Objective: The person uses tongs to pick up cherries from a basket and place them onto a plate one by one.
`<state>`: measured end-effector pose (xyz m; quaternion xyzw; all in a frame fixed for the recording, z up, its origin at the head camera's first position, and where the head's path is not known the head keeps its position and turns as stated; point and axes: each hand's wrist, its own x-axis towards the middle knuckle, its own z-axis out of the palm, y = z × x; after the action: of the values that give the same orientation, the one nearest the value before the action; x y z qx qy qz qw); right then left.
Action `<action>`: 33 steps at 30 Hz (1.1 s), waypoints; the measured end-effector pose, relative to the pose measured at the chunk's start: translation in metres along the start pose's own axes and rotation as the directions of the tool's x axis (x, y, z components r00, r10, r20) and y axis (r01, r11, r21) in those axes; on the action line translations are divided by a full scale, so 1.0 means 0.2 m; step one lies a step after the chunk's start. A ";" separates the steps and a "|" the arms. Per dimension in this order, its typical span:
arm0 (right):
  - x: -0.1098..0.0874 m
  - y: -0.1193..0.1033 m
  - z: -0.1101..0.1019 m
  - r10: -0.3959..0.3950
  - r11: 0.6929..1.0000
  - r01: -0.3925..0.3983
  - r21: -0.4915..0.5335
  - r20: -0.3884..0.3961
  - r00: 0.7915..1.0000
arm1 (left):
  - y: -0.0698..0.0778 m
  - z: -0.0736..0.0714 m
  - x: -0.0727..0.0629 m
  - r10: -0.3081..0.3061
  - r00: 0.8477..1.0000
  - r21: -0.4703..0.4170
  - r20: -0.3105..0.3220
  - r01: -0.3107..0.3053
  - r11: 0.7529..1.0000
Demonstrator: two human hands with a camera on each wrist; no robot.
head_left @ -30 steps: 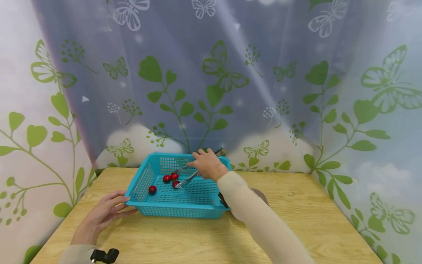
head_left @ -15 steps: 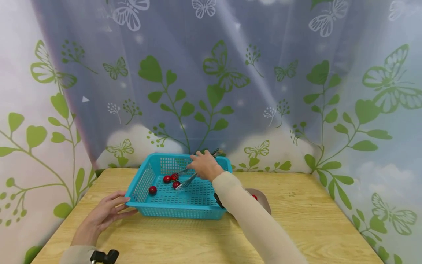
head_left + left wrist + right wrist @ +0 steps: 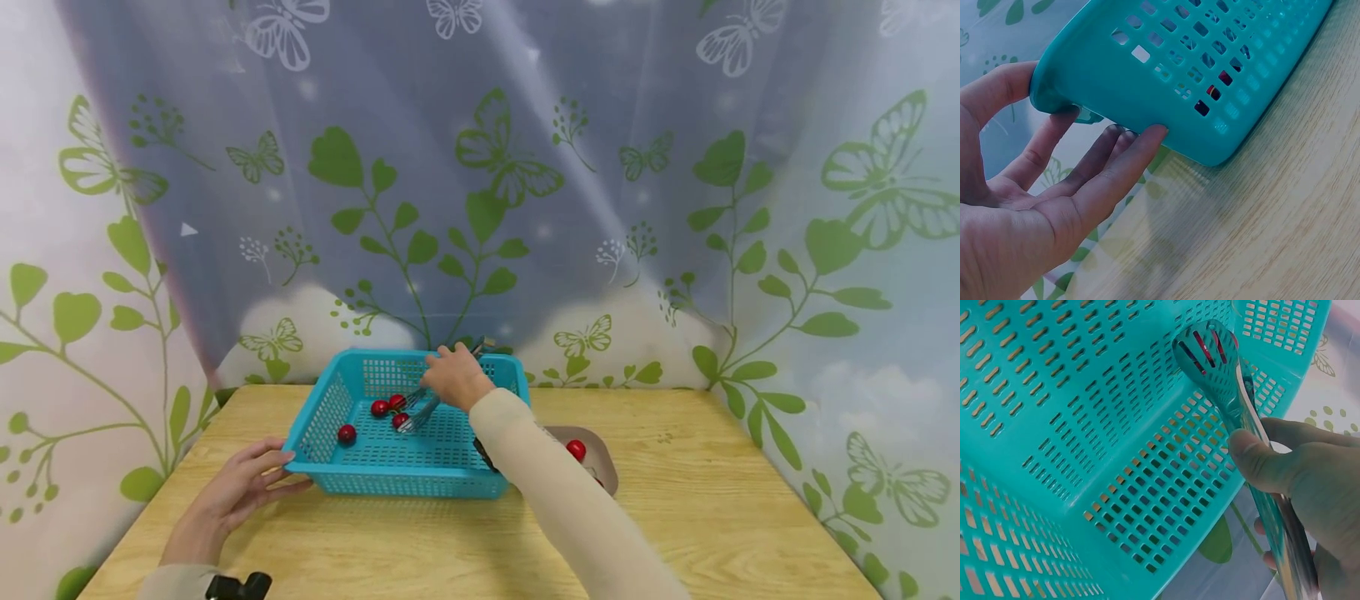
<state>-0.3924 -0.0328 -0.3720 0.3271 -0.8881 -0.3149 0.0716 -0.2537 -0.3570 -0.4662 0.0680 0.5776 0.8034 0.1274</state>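
My left hand (image 3: 238, 483) grips the front left corner of a blue plastic basket (image 3: 1197, 25); in the left wrist view its fingers lie over and under the rim. My right hand (image 3: 456, 377) reaches over the basket and holds metal tongs (image 3: 1272, 519) with slotted, fork-like ends. In the head view, the tong tips are beside a cherry (image 3: 401, 422) on the basket floor. Two more cherries (image 3: 380, 408) lie close behind it, and another cherry (image 3: 347, 434) sits apart at the left. In the right wrist view, red shows through the slots of the tongs.
A brownish plate (image 3: 600, 454), partly hidden by the right sleeve, stands right of the basket with a red cherry (image 3: 576, 450) on it. Everything stands on a light wooden table (image 3: 697, 500). A patterned curtain (image 3: 585, 250) hangs right behind the basket.
My right hand and forearm have shifted slightly left, uncovering more of the plate and its cherry. The tong tips have come closer together near the cherries. My left hand stays at the basket corner.
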 end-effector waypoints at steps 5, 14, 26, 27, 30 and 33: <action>-0.01 0.00 -0.01 0.006 1.000 -0.006 -0.010 0.014 1.000 | 0.00 0.00 0.00 -0.009 1.000 -0.010 -0.009 0.009 1.000; 0.01 0.01 0.00 0.009 1.000 -0.009 0.003 0.038 0.999 | -0.01 0.01 0.01 -0.003 1.000 -0.006 -0.030 0.003 1.000; 0.00 0.02 0.00 0.005 0.999 -0.006 0.044 0.030 1.000 | -0.01 0.00 -0.01 -0.011 0.999 -0.012 -0.044 0.011 1.000; 0.01 0.02 0.00 0.006 0.999 -0.007 0.046 0.028 1.000 | -0.01 0.00 -0.01 -0.011 0.999 -0.013 -0.043 0.010 1.000; 0.00 0.01 -0.02 0.002 0.999 -0.003 0.041 0.022 1.000 | -0.01 0.01 0.00 -0.008 0.999 -0.013 -0.042 0.008 1.000; 0.01 0.00 -0.04 -0.008 0.999 0.008 0.035 0.007 1.000 | -0.01 0.01 0.00 -0.007 0.999 -0.008 -0.045 0.007 1.000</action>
<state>-0.3909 -0.0377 -0.3648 0.3308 -0.8924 -0.3007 0.0616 -0.2535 -0.3545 -0.4669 0.0474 0.5773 0.8066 0.1174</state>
